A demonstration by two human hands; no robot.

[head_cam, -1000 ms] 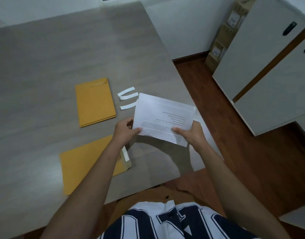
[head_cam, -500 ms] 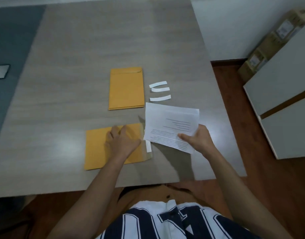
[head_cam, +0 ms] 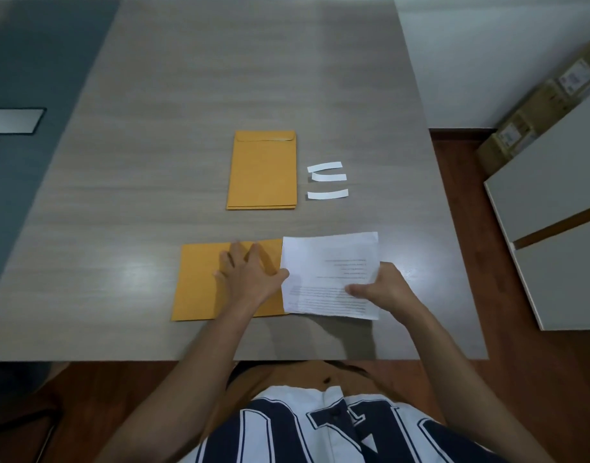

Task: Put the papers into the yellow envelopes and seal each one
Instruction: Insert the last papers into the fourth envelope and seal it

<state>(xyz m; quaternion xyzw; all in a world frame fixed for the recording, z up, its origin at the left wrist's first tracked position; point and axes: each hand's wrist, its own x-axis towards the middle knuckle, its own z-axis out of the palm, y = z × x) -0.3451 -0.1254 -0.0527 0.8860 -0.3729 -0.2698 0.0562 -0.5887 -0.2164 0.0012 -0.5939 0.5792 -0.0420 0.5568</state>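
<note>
While my left hand (head_cam: 250, 275) lies flat on the near yellow envelope (head_cam: 200, 282), fingers straight and spread, it presses the envelope against the grey table (head_cam: 153, 162). Left thumb tip sits at the left edge of the papers (head_cam: 330, 272).

Right hand (head_cam: 383, 289) pinches the papers at their near right part, thumb on top, other fingers underneath and out of view. Sheets printed; text too small to read. Their left edge meets the right end of the near envelope and covers that end; I cannot tell whether the edge is inside the mouth or only lying over it.

Near envelope: lengthwise across the table, close to the front edge.

Further back, a stack of yellow envelopes (head_cam: 262, 172) lies flat, flaps at the far end, well apart from both hands. Just right of the stack, three white paper strips (head_cam: 327, 180), slightly curled, one behind another.

Right of the table: white cabinet (head_cam: 554, 202), cardboard boxes (head_cam: 534, 108) behind it on the wood floor.
</note>
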